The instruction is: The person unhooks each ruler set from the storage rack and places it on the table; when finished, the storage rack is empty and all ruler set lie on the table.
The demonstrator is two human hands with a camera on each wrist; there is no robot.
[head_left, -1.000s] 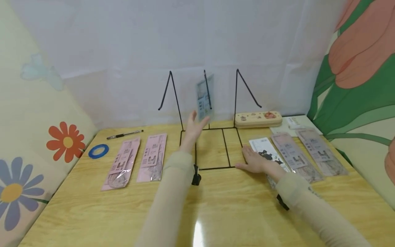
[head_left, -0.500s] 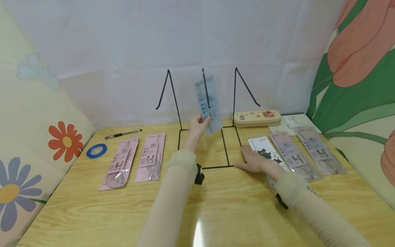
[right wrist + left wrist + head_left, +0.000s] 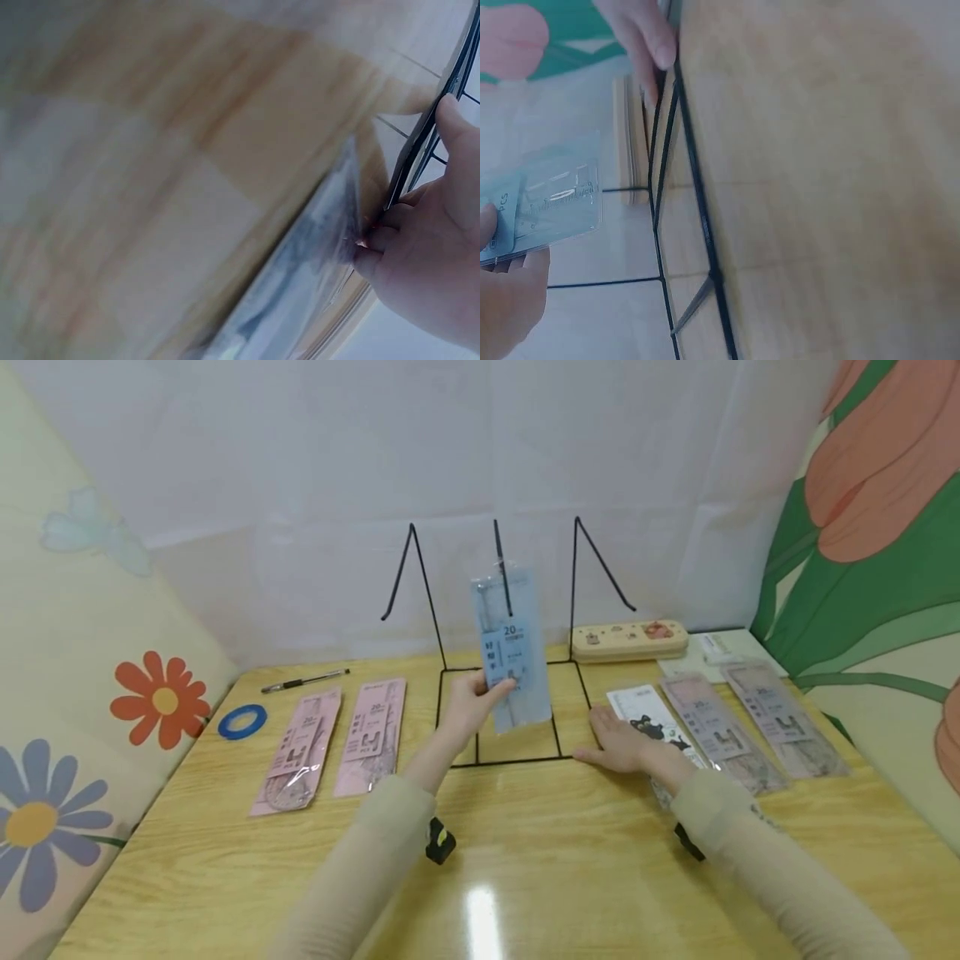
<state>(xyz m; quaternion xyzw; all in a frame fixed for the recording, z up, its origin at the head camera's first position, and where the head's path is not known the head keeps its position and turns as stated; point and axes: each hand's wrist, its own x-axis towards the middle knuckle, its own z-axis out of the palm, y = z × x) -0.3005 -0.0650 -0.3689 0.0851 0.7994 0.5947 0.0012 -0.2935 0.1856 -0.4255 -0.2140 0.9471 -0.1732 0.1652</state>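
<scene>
My left hand (image 3: 467,706) pinches the lower left edge of a blue ruler packet (image 3: 528,652) in clear plastic, its thumb across the front. Ruler markings show through the plastic in the left wrist view. The middle hook (image 3: 503,572) of a black wire rack (image 3: 525,762) overlaps the packet's upper part in the head view. My right hand (image 3: 618,745) rests at the right front corner of the rack's base, thumb along the wire. Beside and partly under it lies a white packet (image 3: 651,714) with a black cartoon animal.
Two pink ruler packets (image 3: 371,735) lie left of the rack, two more pinkish packets (image 3: 722,731) at the right. A pen (image 3: 306,681) and a blue tape ring (image 3: 242,722) are at the left. Behind stand a cream pencil case (image 3: 630,642) and a white pad (image 3: 738,647).
My left hand first reached toward the blue ruler packet at the middle hook, then took hold of it. The packet has come lower and nearer, now facing forward. The right hand has stayed in place.
</scene>
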